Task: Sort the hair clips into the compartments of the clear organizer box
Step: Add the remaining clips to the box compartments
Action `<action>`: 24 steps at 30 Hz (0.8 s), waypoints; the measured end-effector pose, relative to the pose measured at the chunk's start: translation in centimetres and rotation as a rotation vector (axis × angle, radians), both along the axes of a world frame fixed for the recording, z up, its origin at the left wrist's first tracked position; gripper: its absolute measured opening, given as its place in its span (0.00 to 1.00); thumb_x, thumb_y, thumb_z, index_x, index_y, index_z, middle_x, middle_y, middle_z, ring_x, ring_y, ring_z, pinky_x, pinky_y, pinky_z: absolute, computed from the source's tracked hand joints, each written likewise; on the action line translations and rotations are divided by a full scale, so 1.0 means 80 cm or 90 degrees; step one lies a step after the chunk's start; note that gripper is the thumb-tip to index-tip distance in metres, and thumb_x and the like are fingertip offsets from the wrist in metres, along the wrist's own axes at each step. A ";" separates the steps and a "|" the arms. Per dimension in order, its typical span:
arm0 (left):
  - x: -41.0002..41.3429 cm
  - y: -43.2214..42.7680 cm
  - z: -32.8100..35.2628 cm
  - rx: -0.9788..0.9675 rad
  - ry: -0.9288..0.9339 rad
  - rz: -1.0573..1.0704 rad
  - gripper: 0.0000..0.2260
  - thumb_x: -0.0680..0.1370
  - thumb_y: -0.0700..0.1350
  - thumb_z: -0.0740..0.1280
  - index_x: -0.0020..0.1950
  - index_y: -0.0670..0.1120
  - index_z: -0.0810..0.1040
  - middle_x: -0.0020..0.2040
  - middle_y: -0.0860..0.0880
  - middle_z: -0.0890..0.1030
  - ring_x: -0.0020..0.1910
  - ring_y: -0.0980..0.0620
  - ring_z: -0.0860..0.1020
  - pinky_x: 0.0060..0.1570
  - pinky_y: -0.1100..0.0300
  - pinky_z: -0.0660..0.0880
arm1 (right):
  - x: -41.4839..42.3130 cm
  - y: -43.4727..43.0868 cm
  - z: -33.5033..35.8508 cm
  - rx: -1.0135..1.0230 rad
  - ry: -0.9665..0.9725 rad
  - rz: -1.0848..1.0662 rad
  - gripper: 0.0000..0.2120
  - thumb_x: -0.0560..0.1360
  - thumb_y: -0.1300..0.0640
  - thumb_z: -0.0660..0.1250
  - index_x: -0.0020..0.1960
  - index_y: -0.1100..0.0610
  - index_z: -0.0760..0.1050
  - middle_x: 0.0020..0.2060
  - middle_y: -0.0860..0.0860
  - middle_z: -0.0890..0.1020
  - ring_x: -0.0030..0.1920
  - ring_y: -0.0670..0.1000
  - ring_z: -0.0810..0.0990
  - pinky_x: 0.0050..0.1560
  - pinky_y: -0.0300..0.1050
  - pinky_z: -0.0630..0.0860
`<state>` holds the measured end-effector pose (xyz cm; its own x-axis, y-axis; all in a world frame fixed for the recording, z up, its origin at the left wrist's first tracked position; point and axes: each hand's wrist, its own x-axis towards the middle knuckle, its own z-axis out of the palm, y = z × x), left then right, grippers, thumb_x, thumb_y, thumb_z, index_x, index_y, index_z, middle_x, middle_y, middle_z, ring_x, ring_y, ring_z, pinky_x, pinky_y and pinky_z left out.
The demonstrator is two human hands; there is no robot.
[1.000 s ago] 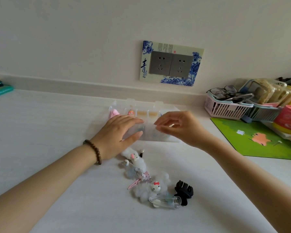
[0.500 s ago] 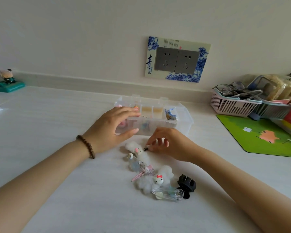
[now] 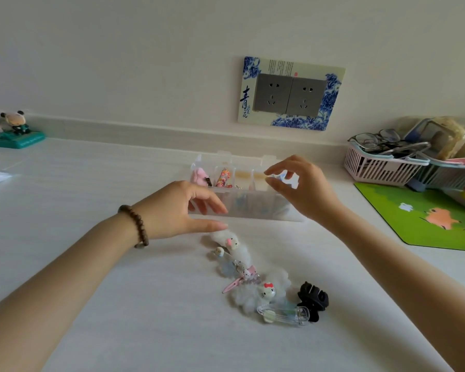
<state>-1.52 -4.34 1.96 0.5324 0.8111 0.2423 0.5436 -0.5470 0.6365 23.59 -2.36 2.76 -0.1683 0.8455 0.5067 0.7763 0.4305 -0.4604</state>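
Note:
The clear organizer box [image 3: 253, 210] stands open in the middle of the white table. A pink fluffy clip [image 3: 199, 176] and a colourful clip [image 3: 222, 178] lie in its back left compartments. My left hand [image 3: 177, 210] rests at the box's front left corner, fingers apart and touching the front wall. My right hand [image 3: 306, 189] hovers over the back right compartment, thumb and forefinger pinched on a small hair clip [image 3: 275, 178]. In front of the box lie a white fluffy clip [image 3: 231, 241], a Hello Kitty fluffy clip [image 3: 266, 291], a pink snap clip [image 3: 232, 285], a clear clip [image 3: 282, 314] and a black claw clip [image 3: 313, 299].
A pink basket [image 3: 379, 167] with glasses stands at the back right, with more containers beside it. A green mat [image 3: 419, 216] lies to the right. A figurine [image 3: 16, 127] stands at the far left by the wall. A wall socket [image 3: 290, 95] is behind the box.
My right hand dropped from the box to the top of the clip pile, pinched a small clip, and rose back over the box's right side. My left hand stayed at the box's front left.

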 end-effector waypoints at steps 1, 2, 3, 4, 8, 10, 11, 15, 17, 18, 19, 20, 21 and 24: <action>-0.001 -0.001 0.002 -0.012 0.002 -0.003 0.16 0.60 0.62 0.72 0.43 0.57 0.82 0.43 0.64 0.81 0.41 0.62 0.77 0.47 0.63 0.74 | -0.004 -0.011 0.001 0.003 0.032 0.032 0.05 0.73 0.53 0.69 0.48 0.50 0.81 0.44 0.46 0.80 0.40 0.44 0.76 0.38 0.31 0.70; -0.003 -0.002 0.004 -0.023 0.004 -0.007 0.15 0.60 0.60 0.73 0.42 0.56 0.82 0.42 0.62 0.82 0.40 0.62 0.78 0.46 0.63 0.75 | -0.008 -0.024 0.003 -0.029 0.064 0.077 0.03 0.72 0.54 0.69 0.46 0.50 0.81 0.42 0.46 0.82 0.38 0.43 0.77 0.37 0.31 0.71; -0.004 -0.003 0.007 -0.036 0.008 -0.015 0.14 0.60 0.59 0.74 0.42 0.56 0.83 0.41 0.60 0.82 0.39 0.61 0.78 0.45 0.63 0.76 | -0.014 -0.037 0.005 -0.096 0.079 0.128 0.02 0.72 0.54 0.70 0.44 0.51 0.81 0.40 0.46 0.83 0.36 0.42 0.77 0.39 0.33 0.73; -0.004 -0.005 0.009 -0.051 0.013 -0.025 0.14 0.60 0.58 0.75 0.42 0.55 0.83 0.40 0.58 0.82 0.39 0.60 0.78 0.44 0.62 0.76 | -0.020 -0.050 0.006 -0.179 0.065 0.177 0.02 0.71 0.54 0.70 0.43 0.52 0.81 0.39 0.46 0.83 0.36 0.42 0.78 0.40 0.35 0.75; 0.002 -0.017 0.012 -0.107 0.043 -0.074 0.13 0.60 0.55 0.76 0.42 0.55 0.84 0.38 0.58 0.82 0.41 0.56 0.79 0.42 0.63 0.76 | -0.034 -0.080 -0.007 -0.349 -0.052 0.253 0.10 0.69 0.48 0.72 0.44 0.54 0.83 0.37 0.44 0.83 0.36 0.38 0.77 0.39 0.29 0.71; 0.008 -0.022 0.008 -0.122 0.080 -0.085 0.12 0.62 0.53 0.77 0.44 0.55 0.84 0.38 0.57 0.83 0.40 0.57 0.78 0.41 0.66 0.75 | -0.037 -0.082 -0.014 -0.352 -0.062 0.234 0.11 0.67 0.45 0.73 0.42 0.53 0.83 0.37 0.46 0.84 0.35 0.40 0.76 0.39 0.32 0.72; 0.010 -0.023 0.006 -0.126 0.103 -0.084 0.12 0.63 0.52 0.77 0.45 0.55 0.84 0.39 0.56 0.82 0.39 0.59 0.77 0.40 0.67 0.74 | -0.038 -0.083 -0.016 -0.356 -0.069 0.223 0.12 0.65 0.44 0.74 0.41 0.51 0.83 0.37 0.48 0.84 0.35 0.42 0.76 0.40 0.36 0.74; 0.014 -0.022 -0.004 -0.130 0.165 -0.065 0.11 0.63 0.52 0.78 0.44 0.56 0.83 0.38 0.61 0.81 0.38 0.61 0.75 0.38 0.70 0.71 | -0.045 -0.088 -0.019 -0.345 -0.107 0.194 0.13 0.63 0.43 0.75 0.41 0.50 0.82 0.38 0.47 0.83 0.40 0.48 0.79 0.45 0.43 0.76; 0.015 -0.021 -0.007 -0.119 0.180 -0.060 0.08 0.63 0.51 0.77 0.40 0.56 0.82 0.36 0.65 0.80 0.38 0.61 0.76 0.38 0.68 0.71 | -0.048 -0.090 -0.020 -0.341 -0.110 0.186 0.13 0.63 0.43 0.75 0.41 0.50 0.82 0.37 0.46 0.82 0.40 0.49 0.78 0.44 0.42 0.76; 0.015 -0.020 -0.007 -0.116 0.181 -0.061 0.07 0.64 0.50 0.77 0.39 0.56 0.82 0.35 0.65 0.80 0.38 0.61 0.76 0.38 0.68 0.71 | -0.048 -0.090 -0.020 -0.346 -0.105 0.185 0.12 0.63 0.44 0.76 0.40 0.50 0.82 0.37 0.46 0.82 0.40 0.49 0.78 0.43 0.42 0.76; 0.014 -0.020 -0.006 -0.119 0.173 -0.064 0.07 0.64 0.49 0.77 0.38 0.56 0.81 0.35 0.64 0.80 0.37 0.61 0.76 0.38 0.68 0.71 | -0.047 -0.088 -0.021 -0.353 -0.099 0.184 0.11 0.64 0.45 0.75 0.41 0.51 0.82 0.37 0.47 0.82 0.39 0.50 0.78 0.42 0.41 0.75; 0.013 -0.020 -0.005 -0.119 0.159 -0.066 0.06 0.65 0.48 0.77 0.38 0.55 0.82 0.35 0.63 0.81 0.36 0.61 0.77 0.37 0.69 0.71 | -0.045 -0.087 -0.021 -0.363 -0.081 0.189 0.11 0.65 0.46 0.75 0.41 0.52 0.82 0.38 0.48 0.83 0.38 0.48 0.77 0.42 0.40 0.74; 0.011 -0.020 -0.003 -0.113 0.137 -0.062 0.06 0.65 0.48 0.77 0.38 0.55 0.82 0.34 0.61 0.81 0.35 0.61 0.77 0.36 0.70 0.70 | -0.043 -0.085 -0.020 -0.378 -0.043 0.198 0.10 0.66 0.49 0.75 0.42 0.54 0.81 0.38 0.48 0.82 0.38 0.46 0.77 0.42 0.38 0.73; 0.010 -0.016 0.004 -0.041 0.000 -0.009 0.06 0.64 0.48 0.77 0.39 0.52 0.83 0.32 0.61 0.80 0.29 0.63 0.74 0.32 0.73 0.67 | -0.036 -0.075 -0.008 -0.415 0.166 0.220 0.06 0.71 0.57 0.71 0.45 0.60 0.80 0.39 0.52 0.82 0.40 0.45 0.78 0.42 0.37 0.74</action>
